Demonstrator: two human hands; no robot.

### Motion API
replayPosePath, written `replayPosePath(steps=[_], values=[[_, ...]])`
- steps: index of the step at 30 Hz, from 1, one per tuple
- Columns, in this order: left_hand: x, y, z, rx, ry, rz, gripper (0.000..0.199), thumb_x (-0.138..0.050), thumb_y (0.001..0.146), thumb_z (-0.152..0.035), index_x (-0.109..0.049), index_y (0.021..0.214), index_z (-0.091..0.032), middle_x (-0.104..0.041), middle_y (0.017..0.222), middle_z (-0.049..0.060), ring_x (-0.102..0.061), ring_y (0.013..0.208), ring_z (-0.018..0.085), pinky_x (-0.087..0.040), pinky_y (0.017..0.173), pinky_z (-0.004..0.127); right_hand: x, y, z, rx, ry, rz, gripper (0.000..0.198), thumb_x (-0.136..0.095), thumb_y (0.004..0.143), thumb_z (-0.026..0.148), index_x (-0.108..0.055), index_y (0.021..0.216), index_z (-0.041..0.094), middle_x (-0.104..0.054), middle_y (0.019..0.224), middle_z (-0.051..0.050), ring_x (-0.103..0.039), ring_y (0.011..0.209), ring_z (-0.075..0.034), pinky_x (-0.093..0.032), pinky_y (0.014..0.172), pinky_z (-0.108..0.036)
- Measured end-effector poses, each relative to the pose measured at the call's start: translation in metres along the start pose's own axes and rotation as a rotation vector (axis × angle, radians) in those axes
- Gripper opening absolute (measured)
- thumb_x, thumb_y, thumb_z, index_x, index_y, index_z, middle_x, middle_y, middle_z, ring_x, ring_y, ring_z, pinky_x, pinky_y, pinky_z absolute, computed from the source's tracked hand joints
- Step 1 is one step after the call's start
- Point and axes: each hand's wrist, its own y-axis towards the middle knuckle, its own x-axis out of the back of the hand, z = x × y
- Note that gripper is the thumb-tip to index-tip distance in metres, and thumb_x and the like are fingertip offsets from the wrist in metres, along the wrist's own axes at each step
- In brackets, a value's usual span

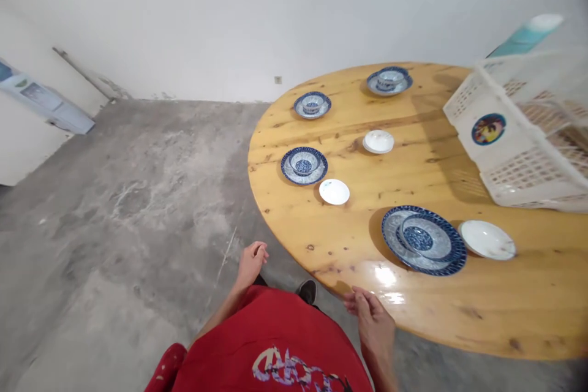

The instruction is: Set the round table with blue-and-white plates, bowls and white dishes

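My left hand (253, 259) hangs over the floor just off the table's edge, its fingers loosely curled in with nothing seen in them. At the rim of the round wooden table (331, 251) is my right hand (371, 317), empty, its fingers slightly bent and apart. Nearest to it lies a blue-and-white plate (395, 239) bearing a patterned bowl (420, 237). Beside that plate is a white dish (487, 239). Further left, a small white dish (334, 192) sits near another blue-rimmed plate (294, 176) with a bowl (304, 163) on it.
Two more plate-and-bowl sets, one left (312, 105) and one right (389, 81), stand toward the back. White dishes (378, 141) are stacked mid-table. A white plastic basket (514, 153) rests tilted at right, by a teal-and-white object (526, 37). A water dispenser (43, 98) stands far left.
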Motion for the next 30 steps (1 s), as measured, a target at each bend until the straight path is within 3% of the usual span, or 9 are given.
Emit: replayPosePath(steps=[4, 10, 13, 16, 19, 22, 25, 30], values=[[0.058, 0.032, 0.014, 0.008, 0.004, -0.028, 0.046, -0.047, 0.080, -0.056, -0.069, 0.089, -0.017, -0.069, 0.071, 0.004, -0.062, 0.058, 0.016, -0.048, 0.062, 0.029, -0.064, -0.002, 0.017, 0.032, 0.005, 0.025, 0.046, -0.067, 0.066, 0.067, -0.069, 0.082, 0.024, -0.073, 0.072, -0.007, -0.069, 0.061, -0.027, -0.059, 0.059, -0.040], [0.159, 0.097, 0.037, -0.008, 0.072, -0.077, 0.050, -0.046, 0.080, -0.059, -0.069, 0.094, -0.017, -0.070, 0.075, 0.005, -0.065, 0.064, 0.019, -0.051, 0.067, 0.031, -0.192, -0.005, 0.064, 0.100, 0.046, 0.084, 0.047, -0.063, 0.067, 0.066, -0.069, 0.081, 0.022, -0.071, 0.071, -0.008, -0.066, 0.058, -0.024, -0.055, 0.057, -0.036], [0.191, 0.129, 0.033, -0.056, 0.096, -0.067, 0.051, -0.046, 0.080, -0.060, -0.069, 0.095, -0.017, -0.071, 0.076, 0.005, -0.066, 0.065, 0.020, -0.052, 0.068, 0.032, -0.249, -0.011, 0.074, 0.122, 0.078, 0.144, 0.050, -0.064, 0.069, 0.068, -0.068, 0.080, 0.020, -0.072, 0.073, -0.008, -0.065, 0.057, -0.021, -0.052, 0.056, -0.033], [0.210, 0.155, 0.023, -0.089, 0.106, -0.007, 0.051, -0.046, 0.078, -0.061, -0.068, 0.094, -0.017, -0.070, 0.075, 0.006, -0.066, 0.064, 0.021, -0.052, 0.066, 0.033, -0.285, -0.016, 0.078, 0.123, 0.114, 0.120, 0.055, -0.066, 0.069, 0.072, -0.068, 0.081, 0.019, -0.072, 0.073, -0.008, -0.064, 0.057, -0.020, -0.051, 0.056, -0.031], [0.216, 0.176, 0.017, -0.123, 0.106, 0.057, 0.048, -0.046, 0.079, -0.060, -0.068, 0.093, -0.019, -0.071, 0.075, 0.007, -0.066, 0.064, 0.022, -0.052, 0.065, 0.033, -0.291, -0.009, 0.087, 0.132, 0.132, 0.024, 0.056, -0.067, 0.070, 0.072, -0.069, 0.083, 0.018, -0.071, 0.072, -0.008, -0.065, 0.058, -0.020, -0.052, 0.056, -0.031], [0.213, 0.195, 0.015, -0.134, 0.114, 0.093, 0.048, -0.046, 0.080, -0.059, -0.068, 0.094, -0.019, -0.072, 0.076, 0.007, -0.066, 0.064, 0.022, -0.052, 0.066, 0.034, -0.270, 0.017, 0.109, 0.198, 0.136, -0.109, 0.052, -0.071, 0.071, 0.066, -0.070, 0.086, 0.017, -0.073, 0.075, -0.008, -0.065, 0.059, -0.018, -0.053, 0.057, -0.030], [0.207, 0.212, 0.014, -0.147, 0.117, 0.128, 0.045, -0.046, 0.081, -0.057, -0.068, 0.093, -0.020, -0.072, 0.077, 0.007, -0.067, 0.065, 0.022, -0.053, 0.069, 0.035, -0.239, 0.061, 0.142, 0.242, 0.175, -0.251, 0.040, -0.075, 0.072, 0.052, -0.070, 0.086, 0.014, -0.072, 0.074, -0.008, -0.065, 0.057, -0.016, -0.053, 0.055, -0.026], [0.207, 0.242, 0.010, -0.141, 0.139, 0.148, 0.046, -0.046, 0.083, -0.057, -0.068, 0.096, -0.019, -0.072, 0.079, 0.006, -0.068, 0.067, 0.022, -0.054, 0.070, 0.035, -0.210, 0.152, 0.199, 0.093, 0.255, -0.426, 0.007, -0.067, 0.082, 0.017, -0.066, 0.078, 0.012, -0.068, 0.065, -0.006, -0.063, 0.051, -0.013, -0.048, 0.047, -0.020]])
